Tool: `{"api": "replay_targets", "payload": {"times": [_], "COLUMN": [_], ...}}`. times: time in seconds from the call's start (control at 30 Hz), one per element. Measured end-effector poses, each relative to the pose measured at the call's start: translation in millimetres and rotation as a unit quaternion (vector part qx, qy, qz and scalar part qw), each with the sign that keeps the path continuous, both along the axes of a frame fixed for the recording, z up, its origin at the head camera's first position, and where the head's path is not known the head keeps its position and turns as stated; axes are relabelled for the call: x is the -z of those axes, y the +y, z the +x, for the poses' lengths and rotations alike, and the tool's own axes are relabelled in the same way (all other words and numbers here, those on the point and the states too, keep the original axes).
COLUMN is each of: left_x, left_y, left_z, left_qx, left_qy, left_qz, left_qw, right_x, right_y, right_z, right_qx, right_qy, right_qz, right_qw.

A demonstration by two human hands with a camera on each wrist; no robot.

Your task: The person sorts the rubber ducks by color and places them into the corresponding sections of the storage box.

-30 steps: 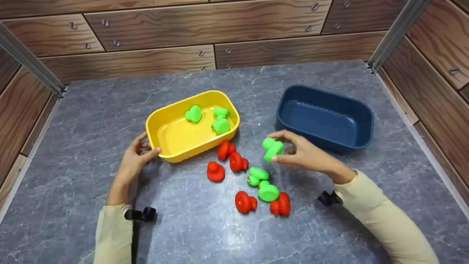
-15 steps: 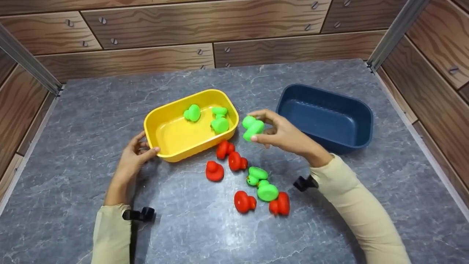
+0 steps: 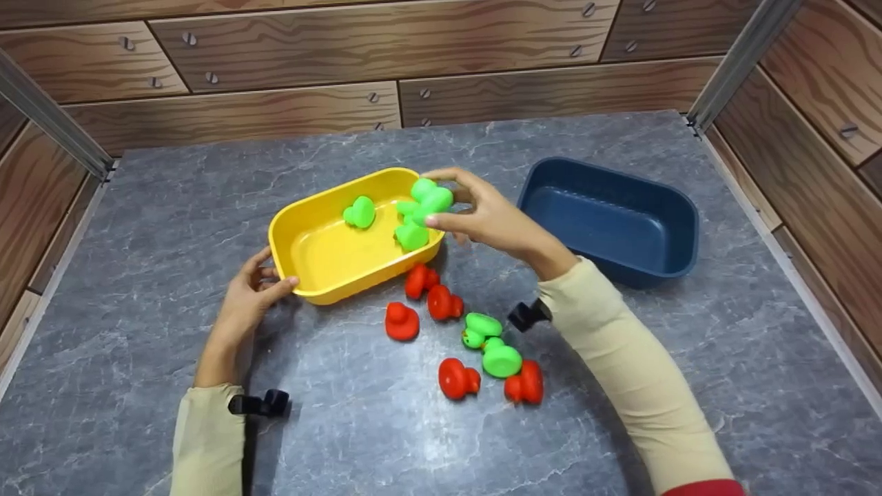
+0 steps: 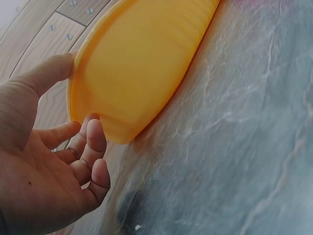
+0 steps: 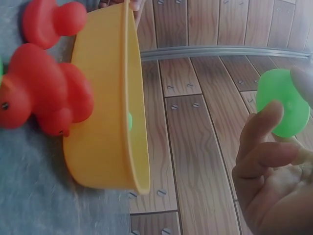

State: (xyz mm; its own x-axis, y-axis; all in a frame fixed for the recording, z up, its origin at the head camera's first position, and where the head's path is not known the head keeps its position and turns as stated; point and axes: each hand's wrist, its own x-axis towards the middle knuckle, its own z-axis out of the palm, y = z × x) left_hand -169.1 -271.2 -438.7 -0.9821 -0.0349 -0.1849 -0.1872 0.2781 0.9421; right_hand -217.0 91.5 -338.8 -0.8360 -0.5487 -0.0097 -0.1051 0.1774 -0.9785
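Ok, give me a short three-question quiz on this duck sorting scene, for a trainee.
1. True or false: the blue tub holds a duck.
2. What colour is the duck that the right hand pinches over the yellow tub?
3. How many red ducks lie on the table: A three, B five, C seven?

Key:
1. False; it holds nothing.
2. Green.
3. B, five. The left hand holds the yellow tub's near corner.
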Motion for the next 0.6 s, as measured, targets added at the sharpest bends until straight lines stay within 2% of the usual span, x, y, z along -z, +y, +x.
{"api": "replay_targets", "payload": {"times": [0.23,0.6], "left_x": [0.1,0.7], "left_y": [-1,-1], "left_z": [0.1,-0.4], "left_qx": [-0.003,0.000], "left_qy": [-0.002,0.000], "left_qz": [-0.005,-0.005], "left_qw": [1.0000,1.0000], "right_x": [-3.8,13.0], "right_y": [-17,-33], "right_z": [-9.3,-24.0], "right_qx": [0.002,0.015], "right_qy": [0.011,-0.020], "right_qz": [0.009,0.046], "right_qw": [1.000,0.999]}}
